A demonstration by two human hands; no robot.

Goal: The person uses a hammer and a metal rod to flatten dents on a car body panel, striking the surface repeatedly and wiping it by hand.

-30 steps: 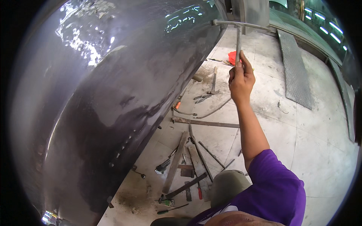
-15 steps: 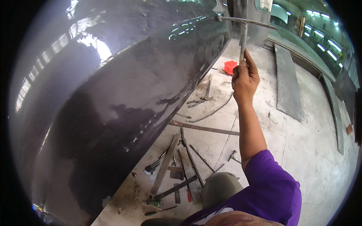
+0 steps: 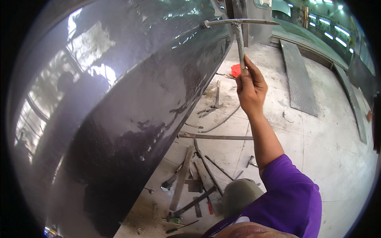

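Observation:
My right hand [image 3: 251,89] is raised in front of me, its fingers wrapped round the straight handle of a body hammer [image 3: 240,39]. The hammer's long, thin head lies crosswise at the top, with a round flat face at its left end and a tapered point at its right. That face is at or very close to the dark, glossy car body panel [image 3: 131,115]; contact cannot be told. Patches on the panel look dull and uneven. My left hand does not show.
On the pale tiled floor lie another hammer [image 3: 218,93], pliers [image 3: 207,112], a small hammer [image 3: 251,162], a flat metal bar [image 3: 218,137], a wooden strip [image 3: 181,178], a red-handled tool [image 3: 209,206] and a red crumpled item [image 3: 236,71]. A textured grey sheet [image 3: 297,79] lies at right.
The hammer in my right hand has moved left, its face further over the panel, and its head sits more level. The whole view has shifted slightly.

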